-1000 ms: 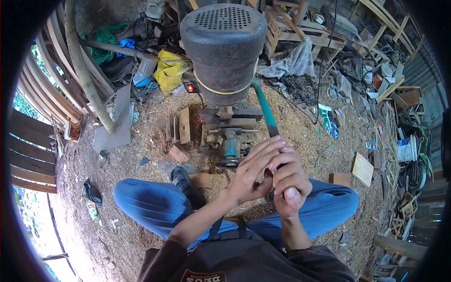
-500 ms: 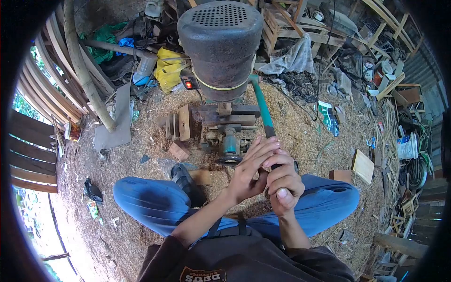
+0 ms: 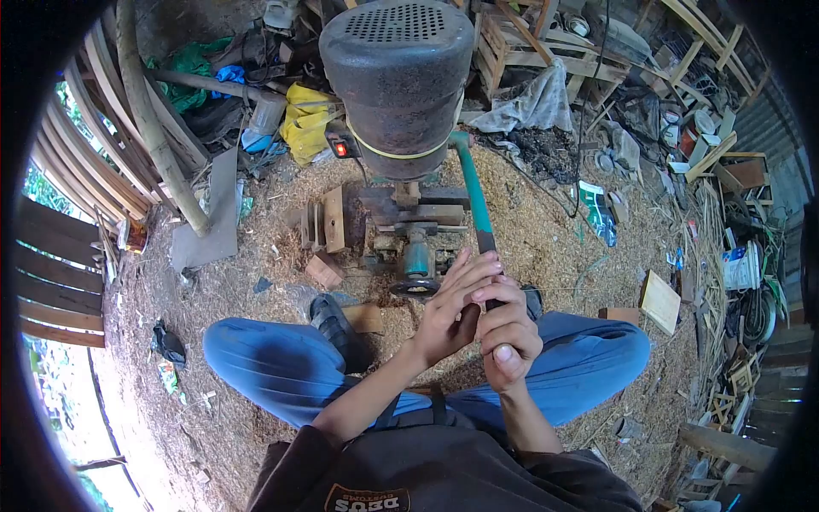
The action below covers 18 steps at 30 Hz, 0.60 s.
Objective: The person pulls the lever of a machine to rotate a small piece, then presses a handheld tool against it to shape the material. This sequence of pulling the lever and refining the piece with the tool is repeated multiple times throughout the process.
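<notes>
A green lever (image 3: 473, 188) with a dark grip reaches from the right side of a motor-topped machine (image 3: 395, 94) toward me. My right hand (image 3: 510, 331) is wrapped round the lower end of the grip. Against the grip's left side and top lies my left hand (image 3: 452, 305), its fingers together and bent over it, touching the right hand's fingers. Below the motor, a dark handwheel (image 3: 415, 289) and a green cylindrical part (image 3: 416, 258) sit left of my hands. A red switch (image 3: 341, 148) glows beside the motor.
Wood blocks (image 3: 324, 270) lie by the machine's left side, and more (image 3: 659, 300) to the right. Sawdust (image 3: 546, 222) covers the ground. My bent legs (image 3: 273, 363) flank the work area. Curved wood strips (image 3: 94, 162) lean at left; scrap wood and clutter line the right.
Both hands and the lever's grip sit very slightly further left in the picture, and the motor appears a touch higher and left. Both hands keep their hold.
</notes>
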Each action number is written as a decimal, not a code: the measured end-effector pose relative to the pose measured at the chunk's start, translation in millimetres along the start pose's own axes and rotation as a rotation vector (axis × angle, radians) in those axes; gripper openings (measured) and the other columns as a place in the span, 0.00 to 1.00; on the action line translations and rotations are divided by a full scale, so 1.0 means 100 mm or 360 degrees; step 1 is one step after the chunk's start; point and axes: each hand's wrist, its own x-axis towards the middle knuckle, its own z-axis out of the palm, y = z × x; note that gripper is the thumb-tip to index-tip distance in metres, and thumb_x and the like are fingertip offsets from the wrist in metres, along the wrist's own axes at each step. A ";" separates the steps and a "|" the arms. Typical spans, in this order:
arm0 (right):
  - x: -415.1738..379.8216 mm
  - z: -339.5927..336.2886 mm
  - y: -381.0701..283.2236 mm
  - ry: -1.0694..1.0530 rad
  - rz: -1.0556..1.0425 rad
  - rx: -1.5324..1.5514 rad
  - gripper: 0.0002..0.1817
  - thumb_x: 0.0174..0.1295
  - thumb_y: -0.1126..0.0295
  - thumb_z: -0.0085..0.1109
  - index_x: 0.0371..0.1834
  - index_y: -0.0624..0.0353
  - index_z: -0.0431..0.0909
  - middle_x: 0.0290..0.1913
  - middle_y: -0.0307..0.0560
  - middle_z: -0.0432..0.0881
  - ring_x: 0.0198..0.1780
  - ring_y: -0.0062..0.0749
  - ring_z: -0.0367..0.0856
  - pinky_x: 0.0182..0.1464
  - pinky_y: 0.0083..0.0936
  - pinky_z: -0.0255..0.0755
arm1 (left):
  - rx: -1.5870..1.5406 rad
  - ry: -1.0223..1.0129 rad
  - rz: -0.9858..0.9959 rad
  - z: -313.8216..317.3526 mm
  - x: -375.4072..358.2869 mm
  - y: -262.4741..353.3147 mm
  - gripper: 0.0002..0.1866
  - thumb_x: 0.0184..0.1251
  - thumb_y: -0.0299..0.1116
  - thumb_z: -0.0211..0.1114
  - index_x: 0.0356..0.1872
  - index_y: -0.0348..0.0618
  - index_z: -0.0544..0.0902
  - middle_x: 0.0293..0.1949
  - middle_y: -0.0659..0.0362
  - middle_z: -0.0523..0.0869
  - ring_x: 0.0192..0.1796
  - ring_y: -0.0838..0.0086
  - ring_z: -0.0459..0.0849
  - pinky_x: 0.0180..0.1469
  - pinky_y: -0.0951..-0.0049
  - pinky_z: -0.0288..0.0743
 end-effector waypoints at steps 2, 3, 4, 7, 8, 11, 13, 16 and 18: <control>-0.03 0.02 0.01 0.0029 -0.0008 0.0006 0.20 0.69 0.59 0.51 0.21 0.58 0.77 0.29 0.43 0.81 0.52 0.48 0.83 0.68 0.50 0.62 | -0.0007 0.0014 0.0047 0.01 -0.03 -0.03 0.25 0.63 0.11 0.58 0.61 0.40 0.75 0.65 0.47 0.81 0.71 0.49 0.76 0.77 0.39 0.57; -0.05 0.03 0.01 0.0029 -0.0009 0.0008 0.20 0.69 0.59 0.51 0.21 0.58 0.77 0.29 0.43 0.81 0.52 0.48 0.83 0.68 0.50 0.62 | -0.0005 0.0014 0.0047 0.02 -0.06 -0.07 0.25 0.63 0.11 0.58 0.61 0.40 0.75 0.65 0.47 0.81 0.71 0.49 0.76 0.77 0.39 0.57; -0.06 0.04 0.02 0.0046 0.0011 0.0003 0.21 0.69 0.57 0.52 0.20 0.58 0.76 0.27 0.43 0.80 0.52 0.48 0.83 0.69 0.50 0.61 | -0.0008 0.0015 0.0081 0.03 -0.08 -0.11 0.26 0.63 0.11 0.58 0.62 0.42 0.75 0.65 0.47 0.81 0.71 0.49 0.76 0.77 0.39 0.56; -0.11 0.04 0.03 0.0064 0.0040 -0.0007 0.22 0.69 0.56 0.52 0.18 0.57 0.75 0.26 0.43 0.79 0.52 0.49 0.82 0.70 0.51 0.59 | -0.0010 0.0006 0.0099 0.03 -0.12 -0.13 0.26 0.63 0.11 0.59 0.62 0.43 0.74 0.65 0.47 0.81 0.71 0.48 0.75 0.76 0.38 0.56; -0.12 0.03 0.04 0.0062 0.0042 -0.0008 0.22 0.69 0.56 0.52 0.18 0.57 0.75 0.26 0.43 0.80 0.52 0.50 0.83 0.70 0.50 0.59 | -0.0006 -0.0002 0.0092 0.02 -0.13 -0.13 0.26 0.63 0.11 0.59 0.62 0.43 0.74 0.65 0.47 0.81 0.71 0.48 0.75 0.76 0.37 0.56; -0.17 0.04 0.06 0.0084 0.0037 -0.0007 0.22 0.68 0.56 0.52 0.18 0.57 0.74 0.26 0.43 0.80 0.53 0.50 0.82 0.70 0.50 0.60 | -0.0035 -0.0016 0.0087 0.02 -0.15 -0.13 0.27 0.63 0.11 0.60 0.62 0.42 0.74 0.65 0.47 0.80 0.72 0.48 0.75 0.76 0.38 0.57; -0.18 0.04 0.07 0.0083 0.0030 -0.0007 0.22 0.68 0.57 0.52 0.18 0.57 0.74 0.26 0.43 0.80 0.53 0.49 0.82 0.70 0.50 0.60 | -0.0032 -0.0017 0.0106 0.02 -0.17 -0.15 0.27 0.63 0.11 0.60 0.63 0.42 0.74 0.65 0.47 0.80 0.72 0.48 0.75 0.76 0.38 0.57; -0.21 0.04 0.07 0.0075 0.0034 -0.0022 0.22 0.68 0.57 0.51 0.18 0.57 0.74 0.26 0.44 0.80 0.53 0.49 0.82 0.70 0.50 0.60 | -0.0001 -0.0057 0.0061 0.01 -0.22 -0.17 0.27 0.63 0.12 0.62 0.63 0.42 0.73 0.66 0.47 0.80 0.72 0.48 0.75 0.76 0.38 0.57; -0.23 0.03 0.08 0.0068 0.0041 -0.0033 0.22 0.68 0.57 0.51 0.18 0.57 0.74 0.26 0.44 0.80 0.53 0.49 0.82 0.70 0.50 0.60 | 0.0031 -0.0095 -0.0001 0.01 -0.24 -0.18 0.27 0.63 0.13 0.62 0.63 0.42 0.73 0.66 0.47 0.79 0.72 0.48 0.75 0.76 0.38 0.58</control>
